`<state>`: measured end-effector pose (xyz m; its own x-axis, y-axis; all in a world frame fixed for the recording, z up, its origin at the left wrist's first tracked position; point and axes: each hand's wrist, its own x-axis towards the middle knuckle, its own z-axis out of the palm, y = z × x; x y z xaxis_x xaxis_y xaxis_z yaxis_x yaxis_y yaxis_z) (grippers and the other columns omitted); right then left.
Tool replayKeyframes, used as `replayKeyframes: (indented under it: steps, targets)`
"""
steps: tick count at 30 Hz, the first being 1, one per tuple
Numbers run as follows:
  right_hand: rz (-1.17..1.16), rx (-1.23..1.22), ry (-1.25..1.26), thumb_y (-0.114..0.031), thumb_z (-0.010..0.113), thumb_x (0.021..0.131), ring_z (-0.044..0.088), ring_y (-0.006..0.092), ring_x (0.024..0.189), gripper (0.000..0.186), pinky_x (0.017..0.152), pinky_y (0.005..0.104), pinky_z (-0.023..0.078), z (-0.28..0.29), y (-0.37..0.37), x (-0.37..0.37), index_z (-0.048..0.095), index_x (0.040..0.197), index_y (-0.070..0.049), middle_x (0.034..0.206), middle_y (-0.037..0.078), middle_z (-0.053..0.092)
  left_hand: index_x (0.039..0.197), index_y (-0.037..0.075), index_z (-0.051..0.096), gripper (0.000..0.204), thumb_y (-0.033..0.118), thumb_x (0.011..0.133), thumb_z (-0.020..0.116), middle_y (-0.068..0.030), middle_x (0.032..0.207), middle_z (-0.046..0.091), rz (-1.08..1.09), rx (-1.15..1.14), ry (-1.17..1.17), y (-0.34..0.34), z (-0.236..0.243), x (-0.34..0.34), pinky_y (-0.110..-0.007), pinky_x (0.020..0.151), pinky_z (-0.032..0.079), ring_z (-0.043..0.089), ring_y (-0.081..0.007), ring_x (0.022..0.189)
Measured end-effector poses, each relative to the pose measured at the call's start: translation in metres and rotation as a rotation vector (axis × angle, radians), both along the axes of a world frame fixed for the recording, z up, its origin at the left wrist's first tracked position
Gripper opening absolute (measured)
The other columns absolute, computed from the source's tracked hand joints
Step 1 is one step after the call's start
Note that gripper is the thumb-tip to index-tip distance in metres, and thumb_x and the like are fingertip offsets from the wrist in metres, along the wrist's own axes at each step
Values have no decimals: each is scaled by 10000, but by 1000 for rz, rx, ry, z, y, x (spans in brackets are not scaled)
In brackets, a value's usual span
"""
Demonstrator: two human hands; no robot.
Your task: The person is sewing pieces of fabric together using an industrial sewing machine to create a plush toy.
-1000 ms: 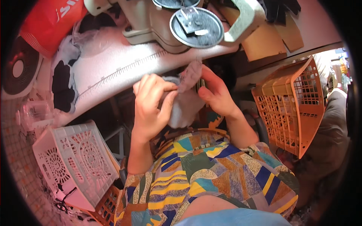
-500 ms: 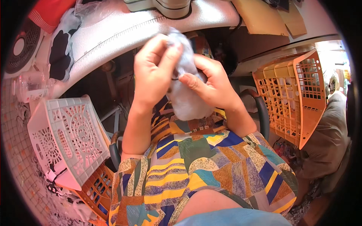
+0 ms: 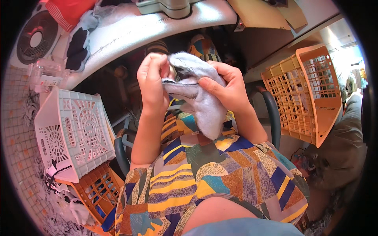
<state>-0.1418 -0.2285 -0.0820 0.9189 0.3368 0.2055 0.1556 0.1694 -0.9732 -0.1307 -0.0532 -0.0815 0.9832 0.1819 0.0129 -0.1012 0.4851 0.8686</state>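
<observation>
In front of my chest I hold a soft, fuzzy pale grey fabric piece [image 3: 210, 106], with its pouch-like opening spread and a dark seam edge showing. My left hand [image 3: 152, 80], fingers curled together, pinches the rim of that opening on the left. On the other side, my right hand [image 3: 229, 84] grips the body of the fabric, thumb lying on top and fingers behind. The lower end of the cloth hangs above my patterned clothing. What sort of article it is, I cannot tell.
Ahead stands a white sewing table [image 3: 130, 37] with a machine base [image 3: 173, 8] and black-and-grey fabric pieces [image 3: 77, 51]. A white plastic basket [image 3: 78, 129] sits at left above an orange crate [image 3: 96, 190]. Another orange basket [image 3: 299, 94] is at right. A fan [image 3: 36, 39] stands far left.
The fabric has been opened out and its rim now faces up, showing the dark seam. Its lower end hangs further down. My hands have moved slightly apart.
</observation>
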Motion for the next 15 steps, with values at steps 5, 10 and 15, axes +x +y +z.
replayKeyframes:
  steps: [5, 10, 15]
  targets:
    - [-26, 1, -8, -179, 697, 824, 548, 45, 775, 239, 678, 224, 460, 0, -3, 7, 648, 975, 0, 844, -6, 631, 888, 33, 544, 434, 430, 951, 381, -73, 841, 569, -17, -117, 41, 17, -26, -5, -303, 747, 439, 556, -170, 797]
    - [66, 22, 80, -193, 690, 831, 546, 45, 791, 256, 693, 222, 460, -3, 0, 7, 642, 988, 3, 853, -8, 629, 860, 51, 559, 230, 258, 946, 507, -3, 819, 584, -31, 1, -105, -8, -21, -25, -236, 649, 423, 521, -57, 736]
    - [34, 14, 32, -226, 597, 917, 528, 38, 818, 255, 721, 211, 448, -10, 4, 12, 632, 1004, 12, 875, -7, 625, 791, 50, 571, 163, 154, 907, 617, 43, 722, 555, 64, 164, -98, -9, -12, -20, -181, 569, 370, 460, -7, 632]
